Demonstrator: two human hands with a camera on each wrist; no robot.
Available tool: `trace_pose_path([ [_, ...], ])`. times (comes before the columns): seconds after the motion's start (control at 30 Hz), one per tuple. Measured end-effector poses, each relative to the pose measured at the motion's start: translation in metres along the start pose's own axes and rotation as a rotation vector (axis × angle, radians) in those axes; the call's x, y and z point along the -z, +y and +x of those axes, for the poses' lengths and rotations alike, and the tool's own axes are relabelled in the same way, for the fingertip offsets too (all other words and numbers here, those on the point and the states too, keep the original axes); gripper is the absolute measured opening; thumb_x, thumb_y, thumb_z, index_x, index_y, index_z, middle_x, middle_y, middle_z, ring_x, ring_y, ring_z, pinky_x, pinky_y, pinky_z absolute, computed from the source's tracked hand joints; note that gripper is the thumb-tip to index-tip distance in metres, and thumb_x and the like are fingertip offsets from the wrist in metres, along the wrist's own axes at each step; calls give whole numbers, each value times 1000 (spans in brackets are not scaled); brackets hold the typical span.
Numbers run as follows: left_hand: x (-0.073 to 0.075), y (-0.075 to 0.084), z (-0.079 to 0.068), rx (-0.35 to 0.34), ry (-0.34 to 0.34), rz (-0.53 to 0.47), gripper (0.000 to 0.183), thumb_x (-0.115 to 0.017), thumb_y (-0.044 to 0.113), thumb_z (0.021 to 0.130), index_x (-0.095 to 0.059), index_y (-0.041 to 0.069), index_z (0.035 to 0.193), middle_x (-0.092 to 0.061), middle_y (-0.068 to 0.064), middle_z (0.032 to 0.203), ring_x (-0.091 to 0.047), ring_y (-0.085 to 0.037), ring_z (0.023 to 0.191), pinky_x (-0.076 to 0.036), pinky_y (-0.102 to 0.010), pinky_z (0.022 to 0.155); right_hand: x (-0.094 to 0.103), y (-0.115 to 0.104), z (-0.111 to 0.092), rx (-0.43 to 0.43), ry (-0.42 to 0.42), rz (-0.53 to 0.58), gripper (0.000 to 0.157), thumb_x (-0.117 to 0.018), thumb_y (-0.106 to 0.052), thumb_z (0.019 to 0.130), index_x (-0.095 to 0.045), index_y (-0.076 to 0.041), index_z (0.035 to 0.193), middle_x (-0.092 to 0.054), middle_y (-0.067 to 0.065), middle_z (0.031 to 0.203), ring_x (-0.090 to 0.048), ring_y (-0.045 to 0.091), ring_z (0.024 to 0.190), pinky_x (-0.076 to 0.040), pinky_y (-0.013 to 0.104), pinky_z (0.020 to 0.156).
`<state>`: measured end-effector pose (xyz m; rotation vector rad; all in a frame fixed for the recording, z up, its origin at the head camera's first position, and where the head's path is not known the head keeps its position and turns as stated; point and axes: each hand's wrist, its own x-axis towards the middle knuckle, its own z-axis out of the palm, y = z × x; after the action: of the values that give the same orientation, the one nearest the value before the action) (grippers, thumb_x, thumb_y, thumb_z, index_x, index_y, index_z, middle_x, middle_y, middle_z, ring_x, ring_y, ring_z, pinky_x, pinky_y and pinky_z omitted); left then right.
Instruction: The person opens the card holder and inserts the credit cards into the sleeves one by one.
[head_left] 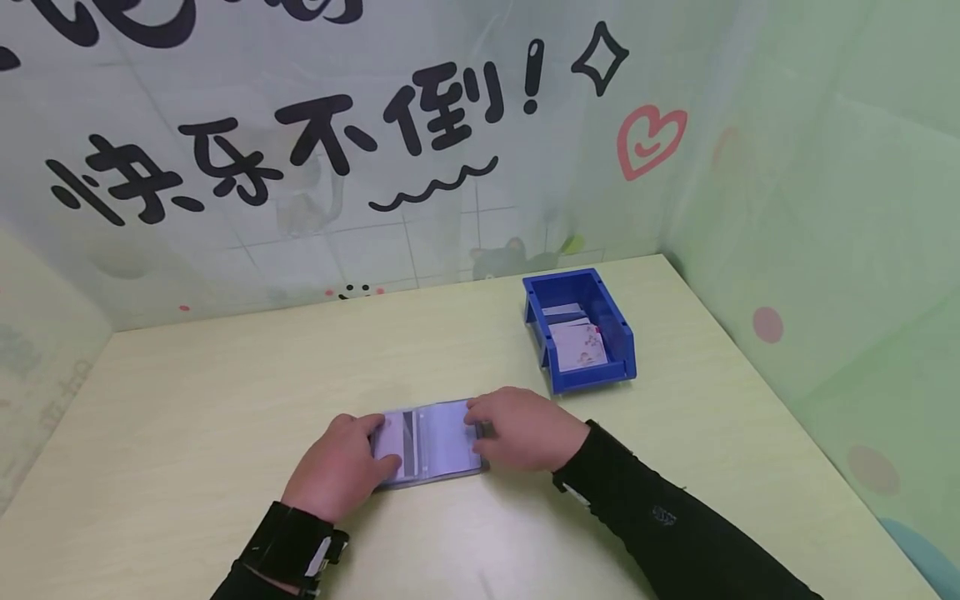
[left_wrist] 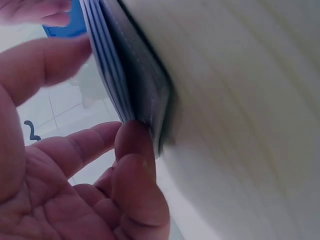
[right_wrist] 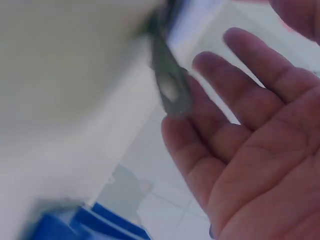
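An open card holder (head_left: 448, 437) lies on the table, with clear sleeves and a dark stripe near its left side. My left hand (head_left: 341, 467) grips its left side, thumb and forefinger over the sleeves. In the left wrist view, the fingers meet the edges of the stacked sleeves (left_wrist: 107, 65) beside a grey cover (left_wrist: 152, 92). At the right edge, my right hand (head_left: 525, 429) touches the holder with its fingertips. In the right wrist view these fingers are loosely extended beside a grey-green strap (right_wrist: 170, 87) with a round snap.
A blue open-front bin (head_left: 592, 386) stands at the back right, holding several printed cards (head_left: 577, 346). The pale wooden table (head_left: 225, 400) meets a printed wall cloth (head_left: 442, 242) behind and a green one (head_left: 825, 250) on the right.
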<state>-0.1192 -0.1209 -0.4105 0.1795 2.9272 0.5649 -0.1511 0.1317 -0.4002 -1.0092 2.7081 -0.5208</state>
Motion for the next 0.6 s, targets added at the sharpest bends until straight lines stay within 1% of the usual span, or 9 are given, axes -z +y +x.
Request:
trace_pose_path([
  [0.1,-1,0,-1,1,-5,5,67,-73,39,77,-54,-1,127,-53,-22,113,-54,-24,85,-51,-45,79,15,6,-6,-31,89,128,24,-63,-29,89,-67,-15,108,-63,-6,110,-54,9,99,-47,33,88],
  [0.2,-3,1,-1,3,-2,17,69,-74,41,76,-54,-1,128,-53,-22,113,-54,-24,87,-50,-46,81,32,15,-13,-53,233,183,15,-63,-28,89,-68,-18,99,-65,-10,95,-55,6,87,-50,30,77],
  [0.3,-4,1,-1,1,2,22,69,-74,41,76,-54,0,128,-53,-21,113,-54,-24,86,-51,-45,80,48,29,-18,-105,405,172,7,-64,-25,89,-67,-19,92,-63,-10,88,-53,5,81,-51,31,69],
  [0.37,-5,2,-1,-6,11,27,69,-74,42,76,-54,0,127,-54,-21,113,-55,-24,85,-51,-46,79,58,41,-22,-172,490,153,8,-63,-22,89,-67,-16,93,-64,-5,91,-54,9,83,-51,34,70],
  [0.4,-5,2,-1,-11,16,29,69,-74,42,75,-55,0,127,-54,-21,112,-55,-25,85,-51,-46,79,62,47,-23,-214,512,137,10,-63,-22,89,-66,-14,95,-63,-3,95,-54,11,86,-51,35,72],
  [0.43,-5,2,-2,-15,22,34,68,-74,42,75,-55,1,127,-55,-21,112,-55,-25,86,-51,-46,79,65,53,-23,-255,517,109,13,-63,-21,89,-66,-13,98,-63,0,99,-54,13,90,-51,37,75],
  [0.5,-5,3,-2,-23,32,37,68,-74,41,75,-56,0,126,-56,-21,111,-55,-27,86,-51,-46,79,70,65,-23,-324,486,56,21,-62,-20,89,-65,-8,107,-62,7,109,-53,19,100,-49,42,85],
  [0.53,-6,4,-2,-25,35,38,67,-74,41,75,-56,0,126,-56,-20,111,-55,-27,87,-51,-46,79,71,71,-22,-354,458,26,26,-63,-20,89,-64,-7,111,-61,9,113,-52,22,104,-48,43,88],
  [0.6,-6,4,-2,-24,36,34,67,-74,40,75,-56,0,125,-56,-20,111,-54,-27,87,-50,-46,80,69,82,-19,-381,386,-44,33,-63,-19,89,-61,-4,119,-59,14,118,-49,27,110,-45,46,93],
])
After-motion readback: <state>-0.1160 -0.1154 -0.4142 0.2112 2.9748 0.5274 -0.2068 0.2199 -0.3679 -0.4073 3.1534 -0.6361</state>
